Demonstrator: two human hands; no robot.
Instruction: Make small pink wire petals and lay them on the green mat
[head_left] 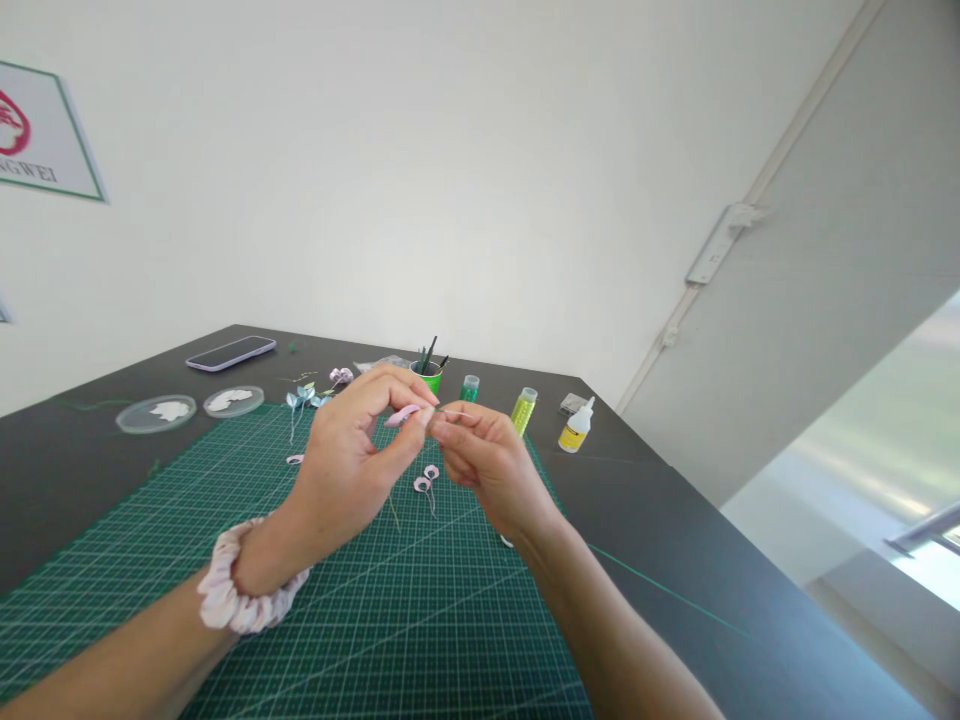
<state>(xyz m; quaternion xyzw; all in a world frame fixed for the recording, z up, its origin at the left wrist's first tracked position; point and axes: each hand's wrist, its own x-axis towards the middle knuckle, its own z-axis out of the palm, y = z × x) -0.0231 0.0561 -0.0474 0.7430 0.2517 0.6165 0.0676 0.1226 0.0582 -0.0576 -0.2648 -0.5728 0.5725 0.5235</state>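
Above the green cutting mat, my left hand pinches a small pink petal between thumb and fingers. My right hand meets it fingertip to fingertip and grips a thin wire stem, which pokes out past its fingers. Where petal and wire join is hidden by the fingertips. On the mat below lie two pink wired petals. Another pink piece rests left of my left hand.
Beyond the mat stand a green pot of tools, a dark green tube, a yellow-green tube and a yellow-labelled glue bottle. At left are a phone, clear dishes with white pieces and pale blue wired leaves.
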